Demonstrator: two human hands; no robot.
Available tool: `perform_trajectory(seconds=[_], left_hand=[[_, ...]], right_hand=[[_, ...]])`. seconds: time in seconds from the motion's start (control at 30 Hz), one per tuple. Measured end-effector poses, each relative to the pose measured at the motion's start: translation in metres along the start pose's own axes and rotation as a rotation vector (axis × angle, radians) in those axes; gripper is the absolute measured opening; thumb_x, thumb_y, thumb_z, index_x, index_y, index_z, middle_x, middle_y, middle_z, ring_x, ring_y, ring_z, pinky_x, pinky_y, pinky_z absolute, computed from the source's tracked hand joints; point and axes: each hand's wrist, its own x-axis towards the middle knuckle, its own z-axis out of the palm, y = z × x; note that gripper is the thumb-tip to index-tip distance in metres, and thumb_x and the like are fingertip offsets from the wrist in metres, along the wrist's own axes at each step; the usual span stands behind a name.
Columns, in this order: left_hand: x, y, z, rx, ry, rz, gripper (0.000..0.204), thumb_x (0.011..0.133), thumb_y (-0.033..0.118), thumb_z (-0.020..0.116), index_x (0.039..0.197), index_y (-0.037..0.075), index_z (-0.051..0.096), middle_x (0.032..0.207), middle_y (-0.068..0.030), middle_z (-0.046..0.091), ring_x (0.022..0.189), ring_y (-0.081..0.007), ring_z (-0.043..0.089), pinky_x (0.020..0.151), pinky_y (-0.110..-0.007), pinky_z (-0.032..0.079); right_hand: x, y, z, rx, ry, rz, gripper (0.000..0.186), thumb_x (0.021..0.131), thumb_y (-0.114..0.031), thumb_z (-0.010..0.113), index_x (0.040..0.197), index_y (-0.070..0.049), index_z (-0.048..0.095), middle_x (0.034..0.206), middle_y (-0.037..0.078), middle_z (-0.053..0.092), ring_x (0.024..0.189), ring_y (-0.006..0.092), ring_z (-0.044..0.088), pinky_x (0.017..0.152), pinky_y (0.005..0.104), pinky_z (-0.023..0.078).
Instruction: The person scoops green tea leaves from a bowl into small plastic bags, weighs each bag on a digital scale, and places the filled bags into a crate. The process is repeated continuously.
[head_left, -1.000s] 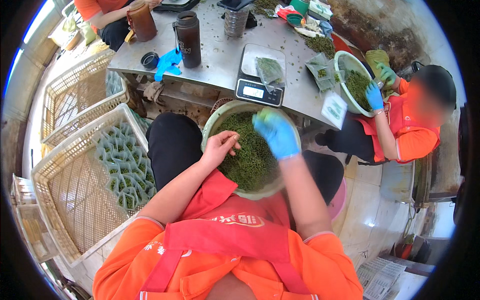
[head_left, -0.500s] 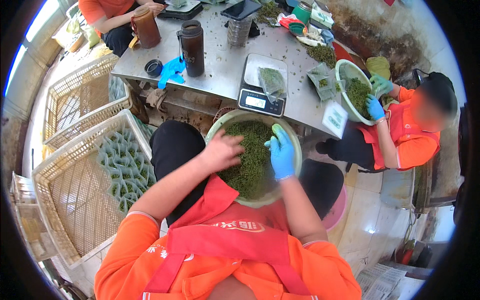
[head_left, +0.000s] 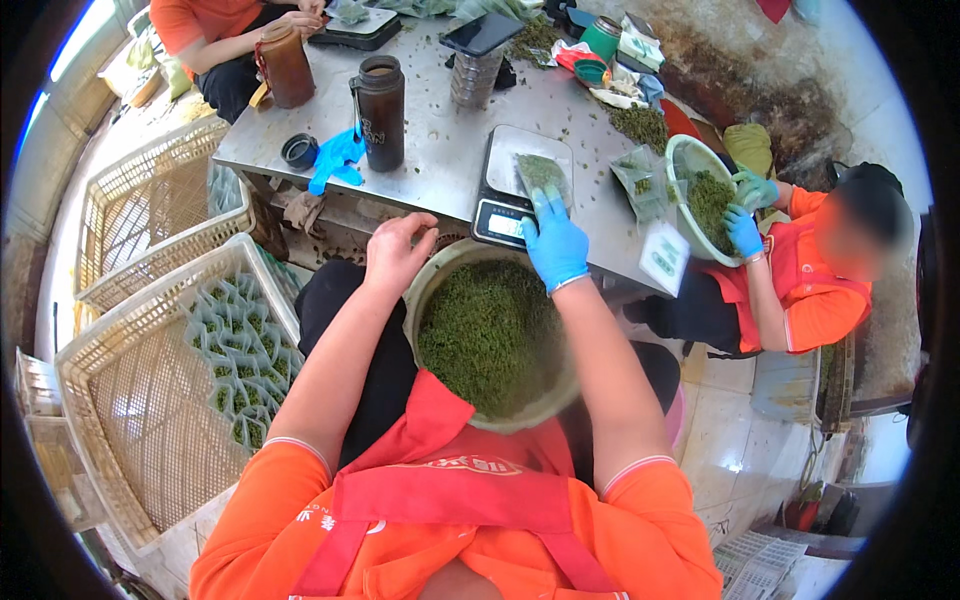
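Observation:
My bare left hand [head_left: 398, 247] hovers above the basin's far-left rim, fingers loosely bent and apart, holding nothing I can see. My blue-gloved right hand [head_left: 555, 245] grips the lower end of a small clear bag [head_left: 538, 172] of green granules on the digital scale [head_left: 500, 155], its fingertips over the bag. The pale basin [head_left: 415, 390] sits between my legs, holding a mound of small dark-green granules [head_left: 478, 345]. To my left, many small filled bags [head_left: 240, 370] stand in rows in a cream plastic crate [head_left: 130, 430].
A steel table [head_left: 430, 170] bears dark bottles [head_left: 383, 120], a blue glove [head_left: 335, 160], a phone [head_left: 480, 33] and bags [head_left: 640, 180]. A gloved co-worker [head_left: 790, 285] at right holds another basin [head_left: 695, 150]; another person [head_left: 210, 40] sits at upper left. A second crate [head_left: 140, 210] is left.
Both my hands have lifted out of the basin and moved up toward the table; my right hand has reached the bag on the scale and taken hold of its lower end.

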Motion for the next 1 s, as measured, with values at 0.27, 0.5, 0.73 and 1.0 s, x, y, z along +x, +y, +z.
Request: perform_trajectory(seconds=[0.27, 0.5, 0.73, 1.0], left_hand=[[0.014, 0.011, 0.009, 0.297, 0.106, 0.184, 0.048, 0.07, 0.023, 0.07, 0.112, 0.009, 0.051, 0.095, -0.0096, 0.063, 0.092, -0.0265, 0.059, 0.089, -0.043, 0.041], [0.002, 0.008, 0.017, 0.272, -0.094, -0.052, 0.052, 0.069, 0.024, 0.065, 0.117, 0.011, 0.048, 0.075, -0.0139, 0.063, 0.072, -0.0347, 0.062, 0.062, -0.043, 0.048], [0.001, 0.009, 0.014, 0.265, -0.063, 0.039, 0.063, 0.067, 0.019, 0.067, 0.126, 0.015, 0.044, 0.084, -0.0157, 0.063, 0.076, -0.0333, 0.062, 0.063, -0.042, 0.048], [-0.001, 0.017, 0.012, 0.292, -0.067, 0.222, 0.054, 0.069, 0.018, 0.065, 0.12, 0.008, 0.047, 0.088, -0.0141, 0.063, 0.076, -0.0315, 0.062, 0.065, -0.04, 0.049]], right_hand=[[0.017, -0.059, -0.026, 0.025, -0.028, -0.547, 0.022, 0.077, -0.015, 0.054, 0.097, -0.012, 0.06, 0.098, 0.01, 0.061, 0.061, 0.0257, 0.061, 0.053, 0.0386, 0.05], [0.002, -0.084, 0.009, 0.055, -0.241, -0.371, 0.028, 0.08, -0.013, 0.049, 0.106, -0.008, 0.057, 0.106, 0.012, 0.059, 0.074, 0.0289, 0.062, 0.061, 0.0399, 0.05], [-0.008, -0.088, -0.03, 0.13, -0.167, -0.399, 0.031, 0.079, -0.013, 0.048, 0.109, -0.007, 0.054, 0.11, 0.012, 0.057, 0.07, 0.0308, 0.063, 0.057, 0.0417, 0.051], [-0.005, -0.07, 0.01, 0.319, -0.258, -0.443, 0.023, 0.084, -0.013, 0.046, 0.104, -0.005, 0.056, 0.091, 0.018, 0.061, 0.066, 0.031, 0.063, 0.061, 0.0376, 0.051]])
